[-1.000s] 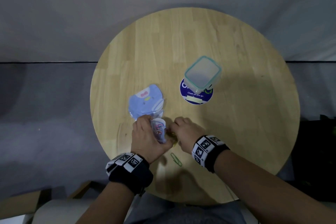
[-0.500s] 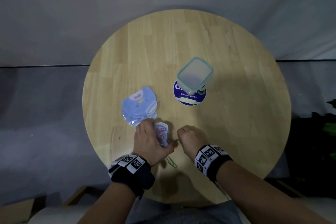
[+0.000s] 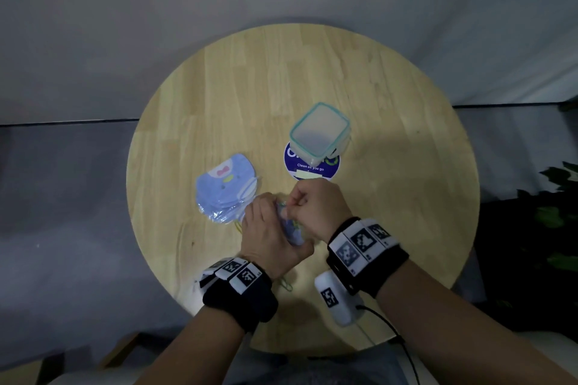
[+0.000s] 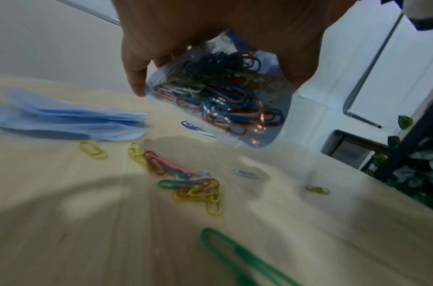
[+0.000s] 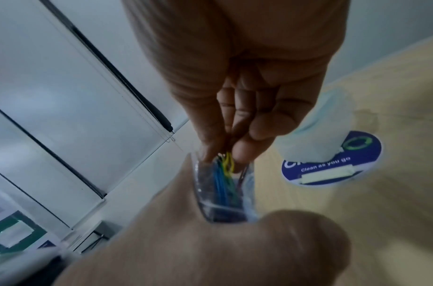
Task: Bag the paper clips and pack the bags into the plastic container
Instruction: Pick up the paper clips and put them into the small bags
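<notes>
My left hand [image 3: 269,237] grips a small clear bag [image 4: 225,96] packed with coloured paper clips and holds it above the table. My right hand [image 3: 316,206] pinches a few paper clips [image 5: 225,162] at the bag's mouth [image 5: 222,191]. Several loose clips [image 4: 196,185] lie on the wood under the bag, and one green clip [image 3: 286,284] lies near my left wrist. The plastic container [image 3: 319,134], lid on, stands beyond my hands. A stack of empty blue bags [image 3: 226,187] lies to the left.
The round wooden table [image 3: 391,197] carries a blue round sticker [image 3: 312,166] under the container. A dark plant [image 3: 560,197] stands off the table's right edge. Bare wood stretches across the far half and the right side.
My right hand rose from the table and came over to the bag's mouth with clips pinched. My left hand lifted the bag slightly. The head view shifted.
</notes>
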`<move>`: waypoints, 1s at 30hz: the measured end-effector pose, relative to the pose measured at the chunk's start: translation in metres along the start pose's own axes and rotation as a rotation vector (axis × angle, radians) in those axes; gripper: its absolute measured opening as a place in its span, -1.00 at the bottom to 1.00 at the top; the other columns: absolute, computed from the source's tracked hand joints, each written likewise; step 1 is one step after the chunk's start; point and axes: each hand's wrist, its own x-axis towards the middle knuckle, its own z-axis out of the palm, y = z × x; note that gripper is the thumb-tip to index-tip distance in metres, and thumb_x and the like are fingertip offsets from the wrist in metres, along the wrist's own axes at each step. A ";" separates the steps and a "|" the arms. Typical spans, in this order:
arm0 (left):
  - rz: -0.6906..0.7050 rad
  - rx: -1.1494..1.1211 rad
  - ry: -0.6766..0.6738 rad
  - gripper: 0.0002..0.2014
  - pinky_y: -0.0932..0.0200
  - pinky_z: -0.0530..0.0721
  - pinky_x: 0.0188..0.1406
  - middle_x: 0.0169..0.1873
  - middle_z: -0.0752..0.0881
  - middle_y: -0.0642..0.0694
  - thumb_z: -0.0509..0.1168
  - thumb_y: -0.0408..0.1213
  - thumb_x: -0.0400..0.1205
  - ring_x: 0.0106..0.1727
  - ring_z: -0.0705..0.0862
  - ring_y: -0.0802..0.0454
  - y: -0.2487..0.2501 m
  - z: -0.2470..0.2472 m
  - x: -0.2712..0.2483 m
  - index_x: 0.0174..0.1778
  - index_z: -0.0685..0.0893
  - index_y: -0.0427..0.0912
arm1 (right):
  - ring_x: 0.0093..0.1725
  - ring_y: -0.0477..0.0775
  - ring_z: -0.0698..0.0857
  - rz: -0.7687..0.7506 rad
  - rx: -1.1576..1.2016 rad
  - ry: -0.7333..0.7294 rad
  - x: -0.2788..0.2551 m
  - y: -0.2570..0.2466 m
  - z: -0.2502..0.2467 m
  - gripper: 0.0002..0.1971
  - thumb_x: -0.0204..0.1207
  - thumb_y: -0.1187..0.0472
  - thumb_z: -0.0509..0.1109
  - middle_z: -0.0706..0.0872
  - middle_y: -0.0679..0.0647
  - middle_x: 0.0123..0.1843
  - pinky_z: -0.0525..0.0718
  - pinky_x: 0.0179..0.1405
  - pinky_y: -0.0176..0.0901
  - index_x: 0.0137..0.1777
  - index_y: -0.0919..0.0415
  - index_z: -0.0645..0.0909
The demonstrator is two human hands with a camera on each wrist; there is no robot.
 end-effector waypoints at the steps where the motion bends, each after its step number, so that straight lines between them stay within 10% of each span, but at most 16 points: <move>1: -0.005 -0.021 0.018 -0.19 -0.07 0.54 -0.09 -0.07 0.52 -0.19 0.38 0.19 0.08 -0.05 0.52 -0.21 0.003 -0.001 0.001 0.09 0.47 -0.35 | -0.23 0.05 0.68 -0.009 -0.004 0.008 -0.001 -0.001 -0.001 -0.93 0.32 0.27 0.51 0.74 0.00 -0.35 0.58 -0.18 -0.18 -0.29 0.26 0.70; 12: 0.014 -0.127 0.134 -0.51 -0.04 0.50 -0.16 -0.10 0.40 -0.13 0.16 -0.09 0.33 -0.11 0.46 -0.17 0.001 0.000 0.006 0.07 0.45 -0.38 | 0.16 -0.02 0.72 -0.254 -0.044 -0.124 -0.040 0.015 0.006 -0.46 0.41 0.08 0.45 0.75 -0.04 0.23 0.65 0.20 -0.09 0.41 -0.07 0.45; 20: -0.046 -0.134 0.055 -0.28 0.00 0.51 -0.07 -0.01 0.49 -0.18 0.24 0.09 0.21 -0.01 0.48 -0.16 0.003 -0.004 0.012 0.20 0.45 -0.34 | -0.44 -0.30 0.62 -0.067 0.242 -0.021 -0.029 0.021 0.013 -0.93 0.44 0.29 0.42 0.71 -0.09 -0.34 0.47 -0.37 -0.39 -0.21 0.13 0.60; 25: -0.043 -0.447 -0.256 -0.09 0.17 0.55 0.14 0.18 0.58 0.08 0.65 0.04 0.01 0.19 0.58 0.09 -0.010 -0.017 0.022 0.28 0.40 0.08 | -0.33 0.00 0.67 -0.210 0.119 -0.032 -0.027 0.030 0.003 -0.94 0.47 0.19 0.34 0.71 -0.05 -0.32 0.64 -0.25 -0.08 -0.20 0.03 0.53; 30: -0.283 -0.760 -0.528 -0.41 -0.15 0.78 -0.05 -0.09 0.81 -0.07 0.68 -0.35 0.12 -0.09 0.78 -0.03 -0.026 -0.032 0.022 0.06 0.65 -0.05 | -0.29 0.09 0.62 -0.321 0.012 -0.042 -0.026 0.042 -0.013 -0.91 0.44 0.02 0.21 0.66 0.01 -0.32 0.65 -0.25 0.05 -0.17 0.00 0.48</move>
